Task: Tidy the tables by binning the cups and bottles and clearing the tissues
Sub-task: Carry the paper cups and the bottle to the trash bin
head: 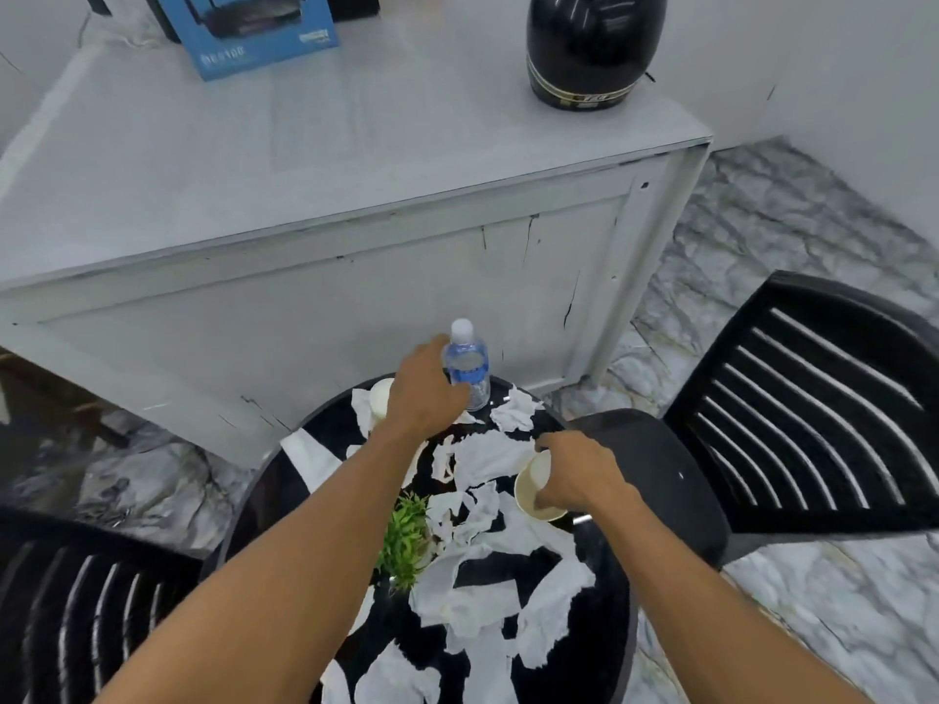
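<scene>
A clear plastic water bottle (468, 363) with a white cap stands at the far edge of a small round black table (617, 617). My left hand (424, 393) wraps round its left side. My right hand (576, 475) grips a tilted paper cup (531, 487) at the table's right edge, its open mouth turned toward me. A second white cup (381, 398) stands at the far left, partly hidden behind my left hand. Several crumpled white tissues (482, 597) lie scattered over the tabletop.
A small green plant (406, 536) stands mid-table among the tissues. Black slatted chairs flank the table at right (813, 424) and lower left (76, 602). A white cabinet (330, 195) behind carries a blue box (259, 38) and a black helmet (592, 48). The floor is marbled.
</scene>
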`<state>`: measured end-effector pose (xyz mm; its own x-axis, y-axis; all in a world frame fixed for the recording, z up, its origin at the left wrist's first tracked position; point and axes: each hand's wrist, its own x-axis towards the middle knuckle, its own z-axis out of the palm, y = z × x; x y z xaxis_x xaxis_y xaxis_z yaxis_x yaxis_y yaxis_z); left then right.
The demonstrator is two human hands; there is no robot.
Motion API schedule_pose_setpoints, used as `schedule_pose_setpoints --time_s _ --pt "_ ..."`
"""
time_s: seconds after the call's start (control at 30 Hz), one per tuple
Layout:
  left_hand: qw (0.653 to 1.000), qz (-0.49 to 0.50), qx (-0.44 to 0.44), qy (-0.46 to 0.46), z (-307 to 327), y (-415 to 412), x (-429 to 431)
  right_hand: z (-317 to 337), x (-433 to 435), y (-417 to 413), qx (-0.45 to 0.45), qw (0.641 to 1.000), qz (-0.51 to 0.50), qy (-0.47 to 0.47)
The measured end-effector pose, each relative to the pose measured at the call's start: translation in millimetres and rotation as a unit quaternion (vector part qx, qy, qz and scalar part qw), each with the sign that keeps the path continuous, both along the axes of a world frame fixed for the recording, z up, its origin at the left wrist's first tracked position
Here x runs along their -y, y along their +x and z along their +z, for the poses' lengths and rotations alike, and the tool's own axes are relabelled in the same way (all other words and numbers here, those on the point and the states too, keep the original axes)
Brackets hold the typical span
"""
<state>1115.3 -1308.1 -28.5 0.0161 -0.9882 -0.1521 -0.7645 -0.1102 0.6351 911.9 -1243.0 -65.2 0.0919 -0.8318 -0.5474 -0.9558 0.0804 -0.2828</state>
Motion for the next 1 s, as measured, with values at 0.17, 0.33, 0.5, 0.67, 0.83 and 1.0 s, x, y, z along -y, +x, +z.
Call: schedule_pose_setpoints --time_s 0.17,0.33,0.5,0.67,0.83,1.0 --pt "0.994 0.080 -0.076 0.025 -24 -19 31 -3 13 -9 0.019 1.000 0.003 -0.005" --pt "0.987 0.110 -0.117 0.006 -42 -33 35 10 22 -20 0.045 0.996 -0.044 -0.065" --pt "0.979 0.126 -0.140 -0.078 -23 -28 21 37 35 -35 0.135 0.962 -0.181 -0.152" --pt "0.963 0.152 -0.176 -0.136 24 9 -5 82 49 -15 0.321 0.848 -0.333 -0.259" --pt "0.951 0.161 -0.195 -0.180 68 69 -64 120 30 71 0.478 0.792 -0.290 -0.246" --pt "0.913 0.242 -0.212 -0.252 98 153 -163 131 -27 185 0.507 0.839 -0.136 -0.141"
